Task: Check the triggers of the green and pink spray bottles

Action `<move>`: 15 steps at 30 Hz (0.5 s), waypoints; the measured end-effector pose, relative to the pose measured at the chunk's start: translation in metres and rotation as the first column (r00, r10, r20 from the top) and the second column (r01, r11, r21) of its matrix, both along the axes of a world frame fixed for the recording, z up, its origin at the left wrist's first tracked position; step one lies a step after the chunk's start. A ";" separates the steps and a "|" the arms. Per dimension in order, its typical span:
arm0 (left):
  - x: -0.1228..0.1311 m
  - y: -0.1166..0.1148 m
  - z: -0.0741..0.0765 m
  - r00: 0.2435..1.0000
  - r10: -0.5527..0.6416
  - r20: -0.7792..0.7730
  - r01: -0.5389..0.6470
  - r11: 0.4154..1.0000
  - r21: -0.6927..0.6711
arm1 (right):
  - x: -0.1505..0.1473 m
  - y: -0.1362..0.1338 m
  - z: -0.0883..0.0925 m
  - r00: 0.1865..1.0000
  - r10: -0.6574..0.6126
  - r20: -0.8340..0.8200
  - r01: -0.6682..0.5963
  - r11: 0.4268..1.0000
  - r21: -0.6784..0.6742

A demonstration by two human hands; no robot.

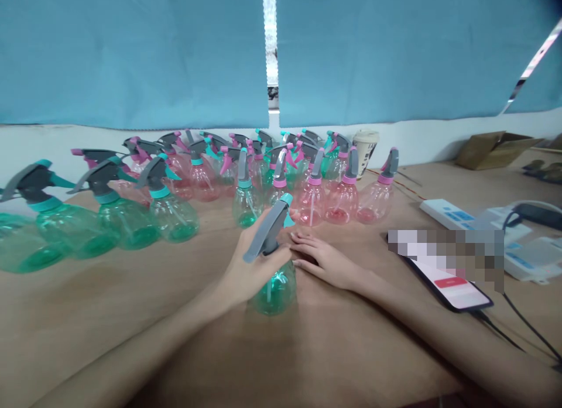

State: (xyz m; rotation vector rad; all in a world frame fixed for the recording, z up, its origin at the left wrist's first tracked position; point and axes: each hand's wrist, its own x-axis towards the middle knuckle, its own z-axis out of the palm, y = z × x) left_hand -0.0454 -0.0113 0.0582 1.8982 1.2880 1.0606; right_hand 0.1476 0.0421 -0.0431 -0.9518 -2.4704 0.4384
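A clear green spray bottle (276,292) with a grey and teal trigger head stands upright on the table in front of me. My left hand (252,261) is wrapped round its neck, just under the head. Palm down beside the bottle, my right hand (327,259) has its fingers stretched out, their tips close to the bottle; whether they touch it I cannot tell. Behind my hands, a green bottle (247,206) and a pink bottle (311,202) stand in a row with others of their kind.
More green bottles (173,218) line the left side, with several pink and green ones behind. A paper cup (365,153) stands at the back. On the right lie a phone (452,285) with a cable, a power strip (448,213) and a cardboard box (494,150). Blue cloth (132,57) covers the wall.
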 end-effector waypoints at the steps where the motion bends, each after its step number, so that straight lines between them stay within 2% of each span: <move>1: 0.000 0.000 0.000 1.000 -0.008 0.017 0.009 1.000 -0.017 | 0.000 0.000 0.000 1.000 -0.001 0.000 0.001 1.000 0.001; 9: -0.003 0.000 -0.005 0.998 -0.025 0.050 0.025 1.000 -0.004 | 0.000 0.001 -0.002 1.000 0.008 -0.018 -0.008 1.000 0.009; 15: -0.001 -0.001 0.000 0.999 0.012 0.040 -0.012 1.000 0.000 | 0.000 0.001 -0.002 1.000 0.011 -0.014 -0.010 1.000 0.012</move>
